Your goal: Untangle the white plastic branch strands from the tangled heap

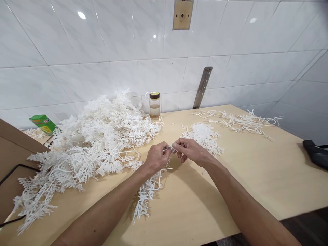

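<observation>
My left hand (156, 156) is closed on a white plastic branch (146, 196), whose feathery length trails down past my left wrist over the table. Fingertips of my right hand (190, 149) meet those of my left and pinch a small twiggy end of it. My fingers partly cover the spot where the hands meet. Just behind my right hand lies a small pile of short white sprigs (203, 136). To the left, a large heap of white branching plastic pieces (102, 126) spreads close to my left hand.
Bare, thin white stems (238, 122) lie at the back right of the wooden table (256, 171). A lidded bottle of liquid (154, 107) stands by the tiled wall. A green box (43, 123), a cardboard box (17, 160) and a black object (316, 153) sit near the sides.
</observation>
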`<state>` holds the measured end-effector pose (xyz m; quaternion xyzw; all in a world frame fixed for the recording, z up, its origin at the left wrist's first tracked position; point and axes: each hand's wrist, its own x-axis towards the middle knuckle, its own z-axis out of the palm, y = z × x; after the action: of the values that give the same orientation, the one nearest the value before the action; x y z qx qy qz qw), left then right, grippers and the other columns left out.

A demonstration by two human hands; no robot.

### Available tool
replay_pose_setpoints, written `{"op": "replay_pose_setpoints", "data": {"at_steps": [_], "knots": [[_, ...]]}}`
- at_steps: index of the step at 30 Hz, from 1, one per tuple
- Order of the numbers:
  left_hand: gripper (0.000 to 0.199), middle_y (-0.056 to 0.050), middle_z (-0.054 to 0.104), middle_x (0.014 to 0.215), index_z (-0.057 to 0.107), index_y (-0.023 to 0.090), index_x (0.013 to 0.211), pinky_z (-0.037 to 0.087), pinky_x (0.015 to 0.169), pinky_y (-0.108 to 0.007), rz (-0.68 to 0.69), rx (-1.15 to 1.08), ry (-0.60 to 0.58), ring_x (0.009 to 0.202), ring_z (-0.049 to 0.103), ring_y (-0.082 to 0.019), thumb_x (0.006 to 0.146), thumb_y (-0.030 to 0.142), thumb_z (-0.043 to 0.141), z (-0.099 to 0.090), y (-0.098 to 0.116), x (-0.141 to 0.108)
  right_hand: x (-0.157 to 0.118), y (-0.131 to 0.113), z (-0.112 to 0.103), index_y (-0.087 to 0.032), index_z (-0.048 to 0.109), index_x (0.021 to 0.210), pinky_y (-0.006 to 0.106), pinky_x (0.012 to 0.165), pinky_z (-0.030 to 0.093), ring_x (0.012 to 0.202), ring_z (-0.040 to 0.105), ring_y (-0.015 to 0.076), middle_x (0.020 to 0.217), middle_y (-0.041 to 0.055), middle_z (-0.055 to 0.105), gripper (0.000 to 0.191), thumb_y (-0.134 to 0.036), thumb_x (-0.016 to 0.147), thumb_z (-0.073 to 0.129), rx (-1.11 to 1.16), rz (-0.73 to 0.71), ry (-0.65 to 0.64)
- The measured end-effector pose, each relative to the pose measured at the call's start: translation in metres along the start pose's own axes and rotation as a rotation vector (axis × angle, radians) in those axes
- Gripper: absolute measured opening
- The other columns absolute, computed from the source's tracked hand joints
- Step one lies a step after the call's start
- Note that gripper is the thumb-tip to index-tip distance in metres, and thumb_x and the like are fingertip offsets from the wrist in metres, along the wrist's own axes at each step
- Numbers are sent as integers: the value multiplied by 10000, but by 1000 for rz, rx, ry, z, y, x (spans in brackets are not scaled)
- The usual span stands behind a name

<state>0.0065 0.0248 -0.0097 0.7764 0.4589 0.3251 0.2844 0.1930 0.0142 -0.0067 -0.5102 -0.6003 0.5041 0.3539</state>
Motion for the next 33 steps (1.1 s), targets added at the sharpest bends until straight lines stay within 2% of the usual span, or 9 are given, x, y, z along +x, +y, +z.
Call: {"op": "replay_pose_setpoints", "data": {"at_steps": [5,9,16,20,24,29,33], "knots": [[167,15,602,624,659,204,800,324,545,-247,13,97,6,547,473,-124,839,281,516,1,-1,-2,0,2,-2,-167,663,836,216,468,454,520,594,112,684,28,644,295,-457,793,691,-89,61,37],[176,6,618,640,659,205,798,330,553,-254,18,118,-15,560,490,-131,846,289,513,0,0,-3,-1,0,-2,-162,671,821,197,428,409,522,621,121,701,28,656,218,-379,801,663,-161,55,62],[221,21,566,628,598,189,742,339,565,-256,-54,-41,-72,592,481,-131,853,362,515,-2,3,-1,-5,-5,1,-174,657,768,225,473,464,535,636,145,654,18,646,142,-304,799,608,-280,-31,103],[225,33,522,601,573,183,705,331,563,-248,-51,-95,-76,585,450,-122,850,346,515,-2,1,1,-8,-11,2,-187,640,786,235,493,470,528,629,142,658,8,653,106,-284,789,596,-322,-100,115],[200,11,572,637,605,190,744,312,564,-256,-14,20,-84,595,475,-136,862,312,499,0,0,-1,-10,-16,5,-197,673,825,260,534,469,515,623,144,659,5,673,136,-283,811,570,-449,-109,128],[218,-22,617,704,611,202,780,304,580,-273,17,204,-95,633,517,-162,903,302,461,-1,3,-3,-9,-16,10,-199,708,849,273,625,454,654,639,159,756,23,714,190,-201,814,521,-621,-184,179],[214,-29,630,723,608,204,793,304,586,-278,3,244,-93,649,529,-171,911,291,452,-2,4,-2,-7,-13,12,-194,686,821,276,644,439,712,632,169,778,33,715,182,-223,841,507,-645,-210,201]]}}
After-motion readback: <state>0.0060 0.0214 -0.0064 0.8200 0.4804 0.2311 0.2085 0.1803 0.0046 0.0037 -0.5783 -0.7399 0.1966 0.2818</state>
